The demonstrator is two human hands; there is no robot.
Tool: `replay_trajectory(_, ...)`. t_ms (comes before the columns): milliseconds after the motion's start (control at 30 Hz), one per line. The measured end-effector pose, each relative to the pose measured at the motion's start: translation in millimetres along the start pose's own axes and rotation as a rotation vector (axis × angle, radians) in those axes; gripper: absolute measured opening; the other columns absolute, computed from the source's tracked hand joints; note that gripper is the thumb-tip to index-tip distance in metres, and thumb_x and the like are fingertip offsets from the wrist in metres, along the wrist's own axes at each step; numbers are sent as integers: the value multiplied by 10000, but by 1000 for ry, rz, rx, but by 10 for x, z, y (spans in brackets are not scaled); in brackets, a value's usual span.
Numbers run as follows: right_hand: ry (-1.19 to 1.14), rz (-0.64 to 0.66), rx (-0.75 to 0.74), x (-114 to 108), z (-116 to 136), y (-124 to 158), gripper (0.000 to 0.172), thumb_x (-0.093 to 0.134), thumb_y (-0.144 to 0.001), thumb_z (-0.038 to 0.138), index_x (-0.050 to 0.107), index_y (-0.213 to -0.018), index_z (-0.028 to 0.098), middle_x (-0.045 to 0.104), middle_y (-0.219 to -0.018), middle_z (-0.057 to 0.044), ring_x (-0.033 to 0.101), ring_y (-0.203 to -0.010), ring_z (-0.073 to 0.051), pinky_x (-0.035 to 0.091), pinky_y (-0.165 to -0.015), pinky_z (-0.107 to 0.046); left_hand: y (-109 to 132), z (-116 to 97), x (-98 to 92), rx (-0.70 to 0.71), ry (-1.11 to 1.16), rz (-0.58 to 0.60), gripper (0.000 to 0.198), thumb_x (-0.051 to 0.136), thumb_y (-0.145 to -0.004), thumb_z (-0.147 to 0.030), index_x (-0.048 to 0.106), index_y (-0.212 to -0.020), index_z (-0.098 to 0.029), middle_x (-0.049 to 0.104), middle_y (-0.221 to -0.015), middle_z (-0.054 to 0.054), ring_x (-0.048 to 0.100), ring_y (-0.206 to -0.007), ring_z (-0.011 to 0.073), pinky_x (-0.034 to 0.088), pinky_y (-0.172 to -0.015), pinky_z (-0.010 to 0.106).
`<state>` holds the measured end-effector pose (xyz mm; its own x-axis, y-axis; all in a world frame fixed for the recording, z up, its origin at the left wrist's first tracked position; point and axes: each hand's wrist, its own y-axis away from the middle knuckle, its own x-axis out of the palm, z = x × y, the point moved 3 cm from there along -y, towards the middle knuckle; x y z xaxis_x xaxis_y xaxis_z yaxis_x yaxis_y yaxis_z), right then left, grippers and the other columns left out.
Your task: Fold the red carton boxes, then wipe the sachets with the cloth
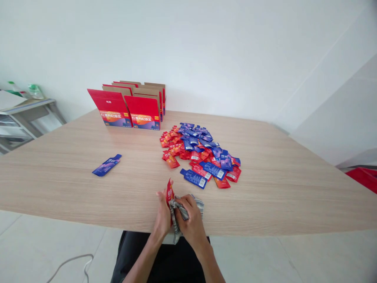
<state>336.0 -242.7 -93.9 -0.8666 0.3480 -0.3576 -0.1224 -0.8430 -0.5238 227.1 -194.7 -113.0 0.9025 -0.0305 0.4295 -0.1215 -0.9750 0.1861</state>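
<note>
Near the table's front edge, my left hand [162, 214] is closed round a red sachet [169, 192] held upright. My right hand [191, 220] grips a striped grey cloth [183, 211] and presses it against the sachet's right side. Part of the cloth hangs down below the table edge, and another part shows to the right behind my fingers. The lower part of the sachet is mostly hidden by hand and cloth. Beyond my hands lies a heap of red and blue sachets [193, 145]. A single blue sachet [107, 165] rests apart on the left.
Several red open-topped cartons [144, 112] stand in rows at the table's back left, by the wall. A grey side stand [32, 106] holds bottles at far left. A white cable [73, 258] lies on the floor. Something red [363, 177] shows at the right edge.
</note>
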Motion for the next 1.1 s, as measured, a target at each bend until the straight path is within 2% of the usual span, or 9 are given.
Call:
replay_trajectory(100, -1, -48, 5, 51, 66, -7, 254, 603, -951, 82, 754, -1084, 236, 694, -1005, -44, 706, -929, -211, 578, -846, -316, -12, 20, 8, -206, 176, -33, 1047, 543, -810, -998, 737, -1413, -164, 835, -1112, 132, 761, -1213, 346, 547, -1145, 468)
replay_trajectory(200, -45, -155, 42, 55, 143, -50, 161, 620, -986, 139, 737, -1040, 237, 694, -972, -32, 704, -878, -197, 572, -797, -293, 32, 22, 18, -293, 215, -19, 761, 894, -755, -726, 800, -1252, -159, 846, -1028, 96, 785, -1137, 317, 575, -1093, 430)
replay_trajectory(300, -128, -236, 142, -16, 126, -98, 79, 653, -1021, 247, 726, -993, 235, 700, -934, -21, 702, -836, -192, 572, -765, -280, 71, -38, 17, -300, 254, 34, 558, 1046, -643, -488, 820, -1006, -129, 845, -945, 91, 803, -1052, 312, 609, -1035, 403)
replay_trajectory(367, -206, -292, 273, -104, 39, -112, 158, 676, -1038, 369, 721, -989, 226, 723, -914, -24, 710, -823, -201, 581, -745, -283, 100, -73, 7, -357, 271, 63, 437, 1049, -667, -374, 805, -925, -120, 832, -867, 93, 819, -932, 299, 647, -959, 406)
replay_trajectory(500, -318, -401, 474, -314, -101, -98, 355, 697, -1019, 560, 713, -1010, 205, 719, -790, -6, 674, -664, -195, 564, -624, -282, 153, -122, 6, -429, 385, 20, 145, 834, -926, -268, 783, -886, -137, 792, -780, 69, 788, -725, 213, 677, -842, 368)
replay_trajectory(633, -186, -434, 320, -511, 88, -117, 231, 703, -1030, 443, 713, -964, 223, 686, -830, -6, 654, -677, -184, 553, -627, -283, 141, -194, 101, -373, 695, -2, 355, 499, -1106, -283, 805, -945, -202, 758, -809, 39, 765, -761, 132, 648, -857, 267)
replay_trajectory(733, -50, -325, 84, -569, 348, -122, 76, 681, -1024, 276, 746, -1004, 244, 705, -985, -49, 720, -873, -220, 599, -762, -319, 105, -242, 123, -357, 856, -7, 397, 436, -1114, -283, 825, -1174, -231, 832, -1039, 85, 808, -1043, 182, 626, -1019, 336)
replay_trajectory(900, 79, -79, -103, -469, 586, -44, 163, 647, -1013, 169, 752, -1070, 280, 686, -1021, -57, 730, -904, -224, 622, -802, -354, 77, -285, -28, -219, 570, -25, 471, 575, -1051, -322, 693, -1472, -147, 841, -1245, 141, 798, -1197, 299, 581, -1143, 472)
replay_trajectory(1100, 161, -31, -131, -181, 513, -84, 242, 617, -980, 104, 737, -1091, 283, 683, -1012, -55, 704, -928, -248, 602, -831, -392, 190, -185, 36, -53, 249, 80, 727, 685, -925, -766, 803, -1284, -145, 817, -1315, 169, 662, -1413, 389, 474, -1255, 510)
